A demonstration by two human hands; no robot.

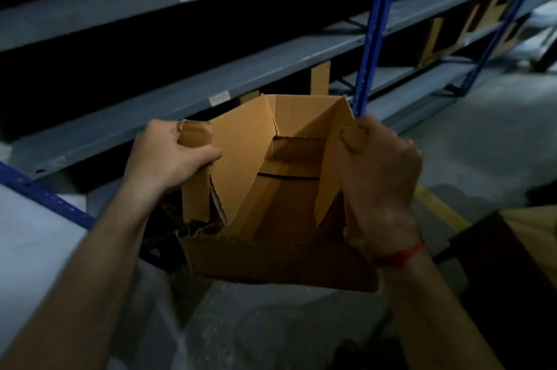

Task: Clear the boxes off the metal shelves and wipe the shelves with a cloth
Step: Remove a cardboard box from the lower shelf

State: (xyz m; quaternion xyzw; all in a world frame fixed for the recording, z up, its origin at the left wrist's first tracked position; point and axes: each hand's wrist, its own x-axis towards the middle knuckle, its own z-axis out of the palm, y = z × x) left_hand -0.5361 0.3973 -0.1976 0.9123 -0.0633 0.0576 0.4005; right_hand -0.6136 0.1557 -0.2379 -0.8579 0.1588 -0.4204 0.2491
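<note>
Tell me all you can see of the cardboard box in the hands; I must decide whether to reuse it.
The cardboard box is brown corrugated card, open at the top and looks empty inside. Its flaps stand up, with torn, ragged edges on the left side. It is held in the air before the metal shelves, the left hand gripping the left flap and the right hand the right.

Both forearms extend forward. Left hand (168, 155) is clenched, thumb pointing right. Right hand (381, 176) is clenched, back facing the camera, with a red band at the wrist.
</note>
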